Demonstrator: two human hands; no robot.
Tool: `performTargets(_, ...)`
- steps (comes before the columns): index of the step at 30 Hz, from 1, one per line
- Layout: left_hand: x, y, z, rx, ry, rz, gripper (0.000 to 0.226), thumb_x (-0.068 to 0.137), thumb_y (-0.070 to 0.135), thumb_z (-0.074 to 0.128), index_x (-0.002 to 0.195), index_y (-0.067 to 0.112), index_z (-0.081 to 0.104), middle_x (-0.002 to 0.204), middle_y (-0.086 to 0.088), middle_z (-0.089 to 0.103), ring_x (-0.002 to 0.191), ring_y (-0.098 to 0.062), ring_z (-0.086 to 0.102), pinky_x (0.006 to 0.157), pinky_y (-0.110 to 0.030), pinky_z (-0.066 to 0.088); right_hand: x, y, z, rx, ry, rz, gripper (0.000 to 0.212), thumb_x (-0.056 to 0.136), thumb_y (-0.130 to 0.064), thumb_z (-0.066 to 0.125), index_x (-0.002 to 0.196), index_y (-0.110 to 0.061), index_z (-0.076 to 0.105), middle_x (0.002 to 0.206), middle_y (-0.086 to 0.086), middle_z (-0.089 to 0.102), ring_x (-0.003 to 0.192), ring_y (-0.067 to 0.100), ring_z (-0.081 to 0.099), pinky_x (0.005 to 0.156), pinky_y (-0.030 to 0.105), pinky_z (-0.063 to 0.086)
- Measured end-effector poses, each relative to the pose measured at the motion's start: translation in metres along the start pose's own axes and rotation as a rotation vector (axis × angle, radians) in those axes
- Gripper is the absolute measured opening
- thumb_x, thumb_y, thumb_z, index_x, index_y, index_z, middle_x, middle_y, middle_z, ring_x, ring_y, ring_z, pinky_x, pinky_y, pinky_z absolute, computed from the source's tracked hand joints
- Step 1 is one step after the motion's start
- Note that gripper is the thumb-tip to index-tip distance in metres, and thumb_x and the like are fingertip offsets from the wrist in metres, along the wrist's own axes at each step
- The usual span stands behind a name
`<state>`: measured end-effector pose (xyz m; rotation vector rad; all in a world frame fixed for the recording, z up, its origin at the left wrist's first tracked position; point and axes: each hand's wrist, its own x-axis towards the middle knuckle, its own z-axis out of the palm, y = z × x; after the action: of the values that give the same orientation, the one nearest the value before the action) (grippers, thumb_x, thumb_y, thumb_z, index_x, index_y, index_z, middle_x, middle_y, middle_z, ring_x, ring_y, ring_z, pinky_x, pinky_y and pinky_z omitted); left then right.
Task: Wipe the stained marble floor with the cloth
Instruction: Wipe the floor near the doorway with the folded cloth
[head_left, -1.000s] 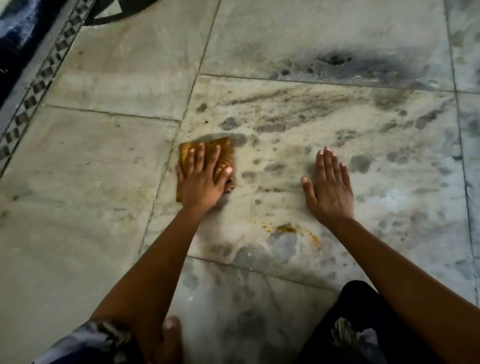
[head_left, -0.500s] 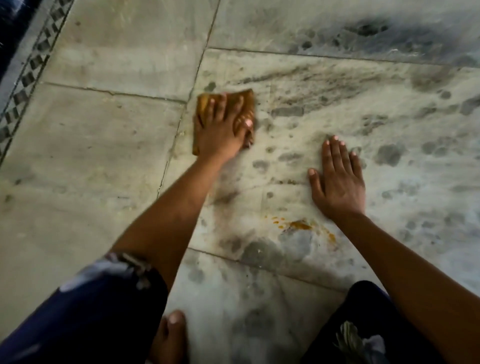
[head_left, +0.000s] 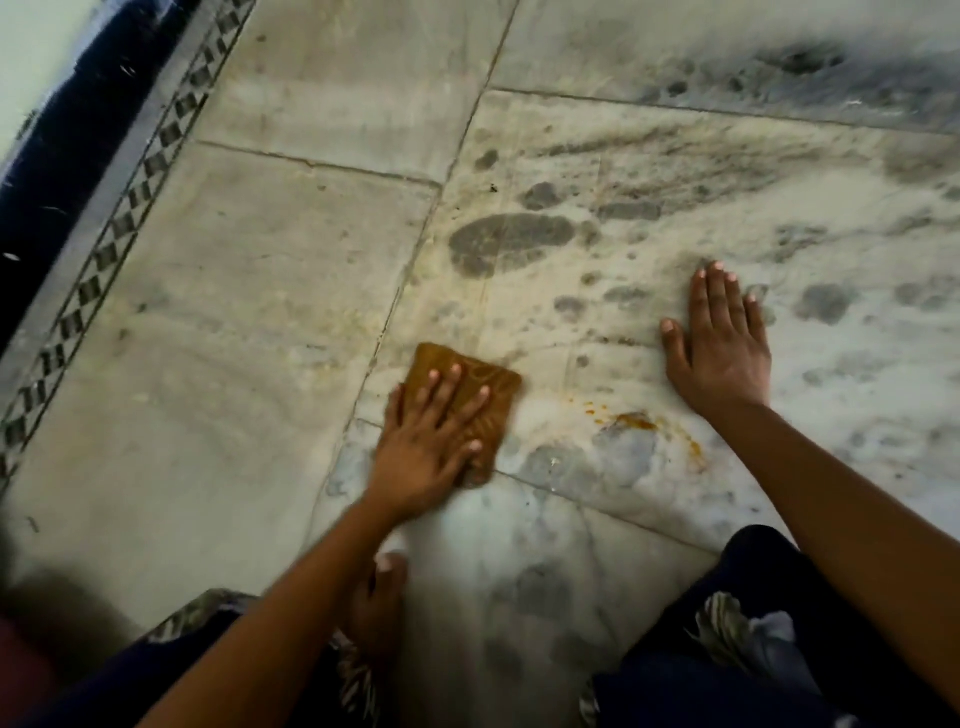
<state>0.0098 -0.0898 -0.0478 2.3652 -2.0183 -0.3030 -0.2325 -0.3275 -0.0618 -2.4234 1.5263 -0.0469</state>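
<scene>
**Spotter:** What's the grip doing?

**Me:** My left hand (head_left: 423, 457) lies flat on the cloth (head_left: 465, 400), fingers spread and pressing down, not closed around it. The cloth is a folded brown square on the marble floor (head_left: 270, 291), sitting on the joint between slabs. My right hand (head_left: 719, 343) is open, palm down on the bare floor, holding nothing, well apart from the cloth; I judge it's propping me up.

**Spotter:** Where's the dirt from there?

**Me:** Just to the right of the cloth there's an orange stain (head_left: 631, 421), a smear with small specks around it. Beyond the cloth lies a dark oval patch (head_left: 511, 241); that could be the marble's own marking, I can't tell.

**Spotter:** How would you do this stroke well?

**Me:** I'd keep the palm's weight over the cloth's middle so it doesn't bunch, sweep right across the orange stain in overlapping passes, and lean on the right hand.
</scene>
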Motion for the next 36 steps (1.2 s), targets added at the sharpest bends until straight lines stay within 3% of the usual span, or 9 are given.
performTargets(3,0.030,-0.055,-0.013,0.007,-0.001,-0.130,0.059,0.090,0.055,0.021,0.147,0.042,0.011,0.157,-0.003,0.017,0.144,-0.020,0.012,0.111,-0.050,0.012,-0.011,0.007,-0.001,-0.024,-0.010,-0.035,0.074,0.089,-0.050,0.007,0.149,-0.007,0.009,0.158,0.010,0.005,0.146,0.023,0.004,0.117,0.036,0.001)
performTargets(7,0.090,-0.045,-0.028,-0.008,-0.047,-0.357,0.063,0.088,0.056,0.014,0.147,0.038,0.003,0.159,0.001,-0.001,0.146,-0.021,-0.003,0.114,-0.051,-0.001,-0.022,0.011,0.000,-0.049,-0.007,-0.056,0.074,0.088,-0.050,0.007,0.149,-0.007,0.010,0.158,0.011,0.008,0.145,0.023,0.006,0.117,0.036,0.001)
performTargets(9,0.089,-0.025,-0.029,0.070,-0.077,-0.203,0.062,0.089,0.058,0.008,0.145,0.037,-0.004,0.159,-0.002,-0.004,0.146,-0.023,-0.004,0.113,-0.050,-0.005,-0.021,0.011,0.000,-0.042,-0.006,-0.043,0.074,0.088,-0.050,0.007,0.149,-0.007,0.010,0.158,0.011,0.008,0.145,0.023,0.007,0.117,0.036,0.001)
performTargets(13,0.032,-0.022,-0.019,0.167,-0.162,0.439,0.058,0.095,0.057,0.006,0.148,0.035,0.001,0.157,-0.006,0.000,0.146,-0.025,-0.001,0.114,-0.048,-0.003,-0.022,0.011,0.001,-0.063,-0.029,-0.031,0.075,0.088,-0.051,0.005,0.150,-0.009,0.005,0.158,0.009,0.003,0.146,0.021,0.003,0.117,0.034,-0.002)
performTargets(15,0.025,-0.054,-0.023,0.195,-0.157,0.569,0.056,0.097,0.055,0.011,0.149,0.036,0.001,0.158,-0.004,-0.006,0.145,-0.024,0.000,0.114,-0.046,0.001,-0.020,0.012,0.001,-0.068,-0.045,-0.037,0.076,0.087,-0.053,0.003,0.150,-0.010,0.003,0.158,0.007,0.000,0.146,0.019,0.000,0.116,0.033,-0.004)
performTargets(20,0.060,-0.116,-0.053,0.233,-0.190,0.366,0.061,0.092,0.062,0.002,0.147,0.038,-0.004,0.158,0.000,-0.008,0.146,-0.019,-0.002,0.112,-0.047,0.017,-0.022,0.013,0.000,-0.052,-0.047,-0.044,0.075,0.088,-0.053,0.004,0.149,-0.010,0.004,0.158,0.007,0.001,0.145,0.019,0.000,0.117,0.033,-0.004)
performTargets(26,0.078,-0.052,-0.036,0.122,-0.189,0.157,0.073,0.079,0.081,0.007,0.143,0.048,-0.004,0.158,-0.001,-0.003,0.146,-0.028,-0.001,0.111,-0.061,0.008,-0.021,0.014,-0.003,-0.030,-0.063,-0.045,0.075,0.089,-0.054,0.006,0.150,-0.010,0.005,0.158,0.007,0.002,0.145,0.017,-0.001,0.116,0.031,-0.004)
performTargets(32,0.018,-0.020,-0.015,0.133,-0.159,0.580,0.060,0.090,0.068,0.020,0.146,0.048,0.011,0.158,-0.007,0.009,0.144,-0.035,0.004,0.107,-0.067,0.004,-0.049,0.050,-0.012,-0.128,-0.114,-0.083,0.077,0.089,-0.059,0.008,0.150,-0.011,0.008,0.157,0.006,0.005,0.145,0.016,0.004,0.116,0.029,-0.002)
performTargets(36,0.066,-0.026,-0.019,0.101,-0.123,0.488,0.064,0.085,0.075,0.016,0.144,0.051,0.007,0.158,-0.004,0.005,0.144,-0.028,0.005,0.108,-0.067,0.004,-0.071,0.053,-0.010,-0.112,-0.108,0.021,0.075,0.090,-0.058,0.008,0.149,-0.012,0.002,0.155,0.002,-0.004,0.142,0.011,-0.004,0.115,0.025,-0.007)
